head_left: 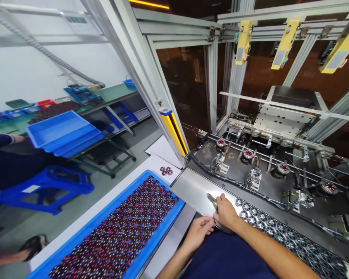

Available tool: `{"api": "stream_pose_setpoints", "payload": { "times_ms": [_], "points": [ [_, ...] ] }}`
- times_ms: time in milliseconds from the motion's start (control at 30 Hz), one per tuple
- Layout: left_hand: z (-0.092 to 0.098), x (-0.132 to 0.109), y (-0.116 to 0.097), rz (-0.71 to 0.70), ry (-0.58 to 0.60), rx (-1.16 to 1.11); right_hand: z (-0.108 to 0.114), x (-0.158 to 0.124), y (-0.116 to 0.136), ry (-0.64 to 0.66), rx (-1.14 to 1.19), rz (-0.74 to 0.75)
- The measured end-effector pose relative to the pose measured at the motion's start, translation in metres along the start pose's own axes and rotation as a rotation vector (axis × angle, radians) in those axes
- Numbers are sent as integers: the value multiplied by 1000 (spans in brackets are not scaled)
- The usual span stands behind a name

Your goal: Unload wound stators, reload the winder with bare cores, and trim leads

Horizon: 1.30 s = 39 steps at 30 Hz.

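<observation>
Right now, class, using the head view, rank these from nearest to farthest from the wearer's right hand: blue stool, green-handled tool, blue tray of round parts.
1. Green-handled tool: gripped in the right hand.
2. Blue tray of round parts: to the hand's left.
3. Blue stool: far left, on the floor.

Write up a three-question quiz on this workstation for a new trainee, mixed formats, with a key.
1. Choose one: which hand grips the plier-like tool, the left hand or the right hand?
2. True or false: the near blue tray holds many dark round parts with red on them.
3. Count: how many yellow units hang in a row at the upper right?

Key: 1. The right hand. 2. True. 3. Three.
</observation>
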<state>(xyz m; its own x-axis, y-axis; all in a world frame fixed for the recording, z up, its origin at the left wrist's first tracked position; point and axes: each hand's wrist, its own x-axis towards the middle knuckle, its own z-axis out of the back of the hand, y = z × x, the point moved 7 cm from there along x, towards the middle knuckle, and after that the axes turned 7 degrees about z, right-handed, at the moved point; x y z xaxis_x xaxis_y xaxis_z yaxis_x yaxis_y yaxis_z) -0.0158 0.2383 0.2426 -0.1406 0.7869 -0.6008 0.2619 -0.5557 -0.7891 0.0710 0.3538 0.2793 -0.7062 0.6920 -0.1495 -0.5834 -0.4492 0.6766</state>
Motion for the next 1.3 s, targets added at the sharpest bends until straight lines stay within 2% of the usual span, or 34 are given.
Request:
{"api": "stream_pose_setpoints", "payload": {
  "times_ms": [133, 233, 333, 467, 600, 667, 733, 833, 1000, 1200, 1300],
  "points": [
    [-23, -5, -21, -41, 165, -98, 15, 2, 21, -130, 306, 47],
    [-31, -11, -43, -123, 203, -162, 27, 1, 44, -185, 553, 96],
    [-30, -19, -62, -183, 176, -157, 40, -3, 63, -193, 759, 146],
    [-26, -36, -84, -245, 111, -88, 54, -14, 73, -167, 929, 199],
    [-21, -54, -98, -284, -65, 2, 50, -21, 76, -3, 1167, 163],
    [-18, -60, -100, -290, -171, 84, 46, -21, 76, 49, 1283, 95],
    [-19, -64, -102, -300, -218, 138, 45, -19, 75, 47, 1409, 17],
    [-23, -67, -103, -342, -178, 154, 44, -17, 77, 75, 1563, -75],
    [-21, -67, -101, -403, -139, 246, 51, -17, 81, 156, 1615, -89],
    [-4, -52, -76, -303, -159, 287, 61, -13, 82, 188, 1637, -81],
    [3, -43, -69, -285, -192, 271, 62, -10, 84, 221, 1657, -82]
  ]
}}
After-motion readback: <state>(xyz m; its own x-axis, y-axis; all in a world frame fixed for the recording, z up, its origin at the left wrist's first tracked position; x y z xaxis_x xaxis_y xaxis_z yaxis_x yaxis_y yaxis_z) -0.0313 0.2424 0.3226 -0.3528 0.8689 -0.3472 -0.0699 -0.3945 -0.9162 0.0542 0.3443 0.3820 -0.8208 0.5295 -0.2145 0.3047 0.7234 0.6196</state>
